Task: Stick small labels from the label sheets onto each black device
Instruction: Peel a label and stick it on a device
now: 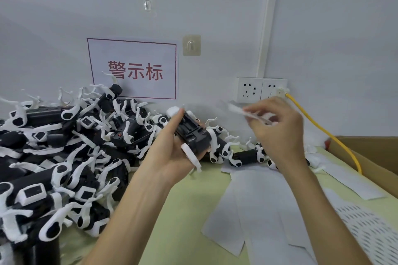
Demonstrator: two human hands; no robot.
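My left hand grips one black device above the green table, beside the pile of devices. My right hand pinches a blurred white strip; label sheets lie under it. The wall sign reads "警示标".

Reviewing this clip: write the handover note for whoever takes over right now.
Left hand grips one black device above the table.
Right hand pinches a blurred pale strip, likely a label, not yet on the device.
Label sheets lie on the table under the right arm.
Pile of devices sits left; which carry labels cannot be told.
Left to do: stick this label, then work through the pile.
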